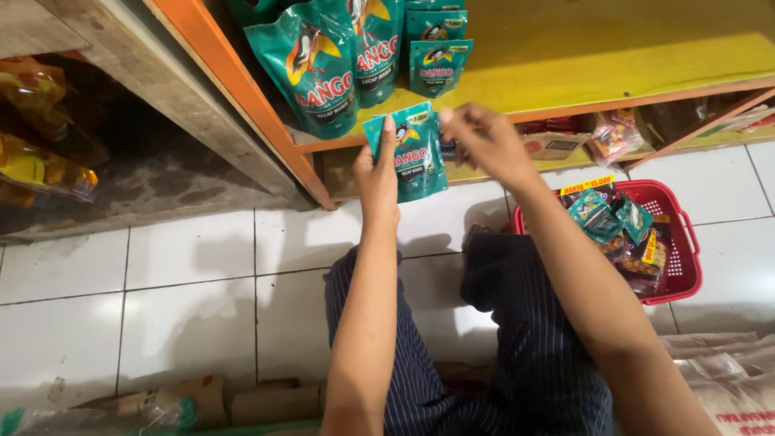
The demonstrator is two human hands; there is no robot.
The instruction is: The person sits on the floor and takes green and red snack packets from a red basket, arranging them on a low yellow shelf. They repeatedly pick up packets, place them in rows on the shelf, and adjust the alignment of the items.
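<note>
My left hand (pixel 377 172) and my right hand (pixel 484 141) hold a small teal sauce sachet (pixel 415 153) between them, just in front of the yellow shelf (pixel 613 56). The left hand grips its left edge with the thumb on top; the right hand pinches its upper right corner. On the shelf behind stand large teal sauce pouches (pixel 319 64) and a row of smaller teal sachets (pixel 437 60). My legs in dark striped trousers (pixel 517 323) show below.
A red plastic basket (pixel 682 266) filled with several snack and sauce packets sits on the white tiled floor at my right. Yellow oil pouches (pixel 40 161) lie under a wooden shelf at left. Cardboard scraps (pixel 234 400) and a sack (pixel 726 379) lie at the bottom.
</note>
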